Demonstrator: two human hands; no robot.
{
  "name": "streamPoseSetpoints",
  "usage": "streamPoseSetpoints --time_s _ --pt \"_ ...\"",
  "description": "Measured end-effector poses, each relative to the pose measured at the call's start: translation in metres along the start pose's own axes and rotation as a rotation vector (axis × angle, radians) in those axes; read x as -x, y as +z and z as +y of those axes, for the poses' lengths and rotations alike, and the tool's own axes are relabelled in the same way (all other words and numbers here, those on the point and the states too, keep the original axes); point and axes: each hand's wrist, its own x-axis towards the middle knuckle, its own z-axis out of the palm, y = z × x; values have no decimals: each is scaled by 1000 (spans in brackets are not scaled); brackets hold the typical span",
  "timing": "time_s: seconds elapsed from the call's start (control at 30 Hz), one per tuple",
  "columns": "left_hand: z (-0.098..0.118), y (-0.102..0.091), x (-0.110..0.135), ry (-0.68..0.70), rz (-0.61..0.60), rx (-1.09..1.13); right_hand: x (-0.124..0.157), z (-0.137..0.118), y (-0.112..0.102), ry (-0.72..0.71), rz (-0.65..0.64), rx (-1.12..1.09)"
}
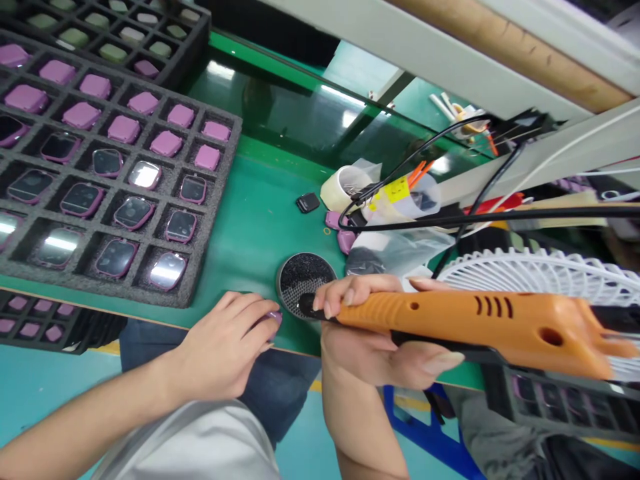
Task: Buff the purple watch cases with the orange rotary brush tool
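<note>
At the front edge of the green bench, my left hand (230, 340) is closed around a small purple watch case (274, 319), mostly hidden by my fingers. My right hand (370, 340) grips an orange handheld power tool (440, 327) with vent slots and a black nose. That nose overlaps a round dish (306, 270) with a dark, speckled inside; whether they touch I cannot tell. Left of the dish lies a grey foam tray (213, 220) of purple watch cases, some showing dark glass faces and others plain purple backs.
A black watch piece (307, 202), a white roll (345, 187) and a cup with a yellow label (400, 193) stand behind the dish. Black cables (480, 217) cross from the right. A white fan guard (540, 270) is at right. Another tray (195, 40) sits at the far left.
</note>
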Motion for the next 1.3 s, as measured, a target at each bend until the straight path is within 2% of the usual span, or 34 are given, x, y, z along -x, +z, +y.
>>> streamPoseSetpoints --time_s 0.4,0.53,0.73,1.17,1.3 --pt "-2 7 1 24 74 -55 0 2 -1 -8 -21 8" --pt "-3 7 0 30 77 -49 1 -12 -1 -9 -28 14" --pt "-4 6 -1 16 71 -33 11 -31 7 65 -63 38" --pt "-4 7 -2 11 71 -36 25 -25 9 84 -76 12" --pt "-4 7 -2 18 78 -37 24 -24 6 99 -128 14"
